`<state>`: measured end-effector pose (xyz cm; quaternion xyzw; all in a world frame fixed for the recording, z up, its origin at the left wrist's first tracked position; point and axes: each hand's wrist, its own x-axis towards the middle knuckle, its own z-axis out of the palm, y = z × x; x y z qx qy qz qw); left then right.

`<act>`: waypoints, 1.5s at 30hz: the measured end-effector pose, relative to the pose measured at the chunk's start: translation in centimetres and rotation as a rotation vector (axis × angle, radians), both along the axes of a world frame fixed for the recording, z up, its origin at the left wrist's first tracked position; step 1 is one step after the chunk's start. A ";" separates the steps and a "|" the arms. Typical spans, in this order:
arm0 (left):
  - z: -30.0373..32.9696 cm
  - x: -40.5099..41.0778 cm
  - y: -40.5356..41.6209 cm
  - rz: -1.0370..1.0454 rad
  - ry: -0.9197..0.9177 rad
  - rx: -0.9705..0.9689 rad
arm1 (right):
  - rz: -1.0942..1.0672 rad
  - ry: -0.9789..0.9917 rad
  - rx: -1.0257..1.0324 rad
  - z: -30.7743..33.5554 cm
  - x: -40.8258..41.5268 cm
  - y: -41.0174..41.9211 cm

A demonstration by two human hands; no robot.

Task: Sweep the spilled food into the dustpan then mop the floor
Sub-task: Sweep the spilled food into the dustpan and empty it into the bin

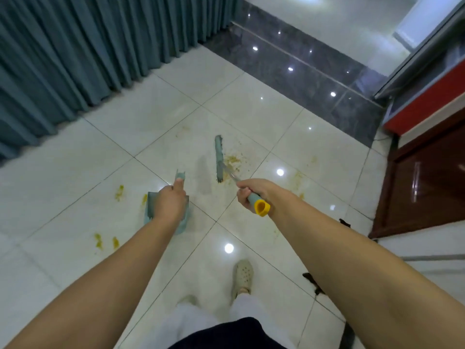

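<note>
Glossy white tile floor beside a teal curtain, four yellow food blobs left. Left hand grips one dustpan handle; right hand clasps one broom, head against smeared spill.
</note>
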<state>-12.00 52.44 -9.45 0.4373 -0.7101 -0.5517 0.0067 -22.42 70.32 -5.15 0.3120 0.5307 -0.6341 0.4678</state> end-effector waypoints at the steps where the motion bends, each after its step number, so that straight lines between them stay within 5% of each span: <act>1: 0.1 0.0 -0.3 0.041 0.006 -0.007 | 0.026 -0.022 -0.009 -0.5 -0.7 0.3; 16: -0.2 -0.7 0.1 0.630 0.064 -0.153 | 0.691 -0.284 0.036 -8.6 -8.0 -0.2; 28: -1.9 3.5 -2.1 0.743 -0.045 -0.243 | 1.083 -0.549 0.117 -13.5 -1.7 -4.6; 45: -4.7 1.2 -3.4 0.767 0.015 -0.107 | 0.547 -0.394 0.098 -14.7 -12.3 -3.3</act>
